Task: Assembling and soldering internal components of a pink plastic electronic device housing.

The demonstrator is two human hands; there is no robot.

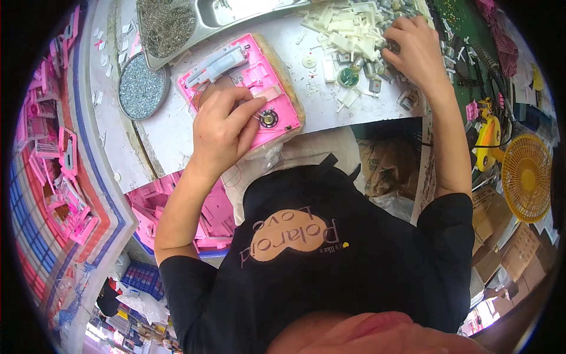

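Note:
A pink plastic housing (pixel 276 79) lies on a padded, film-wrapped block at the middle of the bench. It holds a grey-blue plastic part (pixel 219 64), a pale flat piece (pixel 269 94) and a small round speaker (pixel 269 118). My left hand (pixel 223 127) rests over the housing's near left part, beside the speaker, its fingers curled together; what they pinch is hidden. At the far right my right hand (pixel 415 56) dips into a heap of small metal motors (pixel 375 86). Its thumb and fingers close around something dark that I cannot make out.
White plastic parts (pixel 348 26) are heaped left of my right hand, near a green round piece (pixel 348 76). A bowl of tiny metal screws (pixel 142 88) and a metal tray of springs (pixel 194 36) stand at the left. A yellow fan (pixel 526 177) is at the right.

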